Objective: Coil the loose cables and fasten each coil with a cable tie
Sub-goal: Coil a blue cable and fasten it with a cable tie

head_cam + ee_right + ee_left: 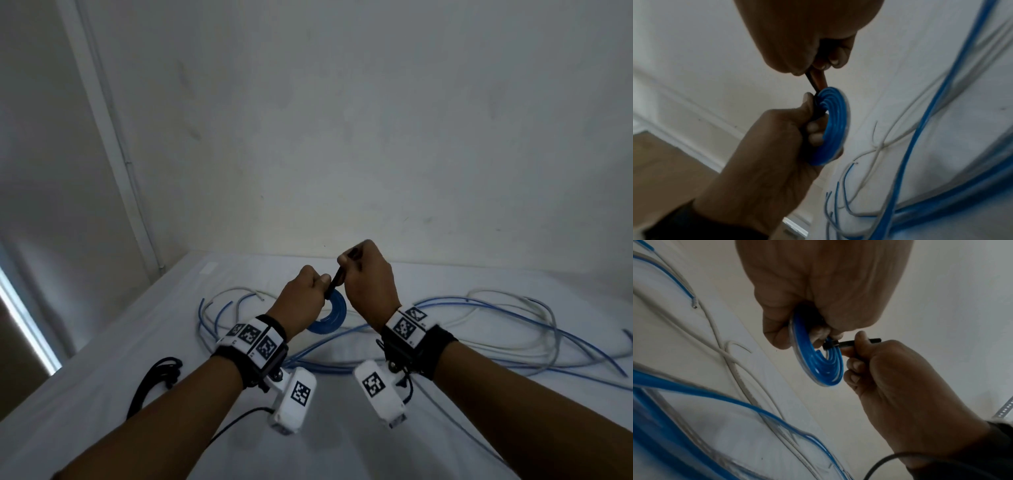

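A small flat coil of blue cable (331,313) hangs above the table, gripped by my left hand (306,293). In the left wrist view its fingers (777,337) curl round the coil (818,368). A black cable tie (335,281) is wrapped round the coil's upper edge under my left thumb (807,100). My right hand (361,272) pinches the tie's free tail (849,343) and holds it up and away from the coil (835,123). The tie (811,82) runs taut between the two hands.
Long loose blue and white cables (486,329) sprawl over the white table (102,394) behind and to the right of my hands. A bundle of black cords (161,375) lies at the left. The wall (342,137) rises close behind the table's far edge.
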